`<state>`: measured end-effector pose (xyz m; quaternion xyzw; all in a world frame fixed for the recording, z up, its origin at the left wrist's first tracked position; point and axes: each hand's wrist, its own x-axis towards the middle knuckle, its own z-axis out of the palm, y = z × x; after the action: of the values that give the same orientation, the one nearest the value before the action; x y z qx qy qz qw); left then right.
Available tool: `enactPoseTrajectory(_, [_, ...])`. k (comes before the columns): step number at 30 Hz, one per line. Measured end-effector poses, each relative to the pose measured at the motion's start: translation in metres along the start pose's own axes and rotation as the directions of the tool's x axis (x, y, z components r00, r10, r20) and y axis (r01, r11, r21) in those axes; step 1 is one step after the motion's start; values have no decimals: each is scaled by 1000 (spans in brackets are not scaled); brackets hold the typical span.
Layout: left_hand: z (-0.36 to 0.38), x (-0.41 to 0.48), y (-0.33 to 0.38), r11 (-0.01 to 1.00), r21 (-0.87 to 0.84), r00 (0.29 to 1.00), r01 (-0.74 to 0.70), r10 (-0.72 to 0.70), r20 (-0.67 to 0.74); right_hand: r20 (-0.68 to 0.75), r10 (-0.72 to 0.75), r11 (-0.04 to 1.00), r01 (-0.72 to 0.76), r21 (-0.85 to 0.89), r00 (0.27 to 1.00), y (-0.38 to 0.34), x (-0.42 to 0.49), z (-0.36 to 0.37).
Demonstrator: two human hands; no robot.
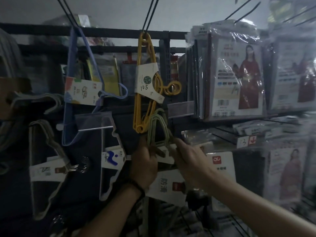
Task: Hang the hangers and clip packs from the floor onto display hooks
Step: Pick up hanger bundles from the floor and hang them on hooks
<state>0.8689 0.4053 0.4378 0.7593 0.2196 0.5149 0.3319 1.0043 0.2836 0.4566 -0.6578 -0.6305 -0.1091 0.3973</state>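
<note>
A pack of green hangers [158, 127] with a white card label [166, 185] is held up in front of the display rack, hook ends upward. My left hand [144, 163] grips the pack low on its left side. My right hand [189, 158] pinches the hangers from the right, just below their hooks. Above them a yellow hanger pack [145, 86] with a label marked 10.5 hangs from a black display hook [150, 12]. A blue hanger pack [80, 93] hangs from another hook [68, 12] to the left.
Grey and clear hanger packs [49, 161] hang at lower left. Bagged garment packs [236, 76] fill hooks at right, with more below. A clear price holder [95, 120] juts out mid-rack. A dark shelf rail [102, 31] runs across the top. The scene is dim.
</note>
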Motion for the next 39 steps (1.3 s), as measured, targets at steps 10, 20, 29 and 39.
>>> enactPoseTrajectory(10, [9,-13,12,956,73,941,-284,263,213,-143,3,988,-25,-152,990,24,-4,-7])
enactPoseTrajectory(20, [4,-13,-1,798,240,815,-553,458,355,-432,-159,981,93,-170,887,36,-11,2])
enactPoseTrajectory(29, [5,8,-7,764,349,819,-542,387,424,-454,-72,988,2,-152,888,49,11,14])
enactPoseTrajectory(39, [-17,11,-29,674,625,885,-394,93,456,-203,89,965,-135,-224,975,66,79,45])
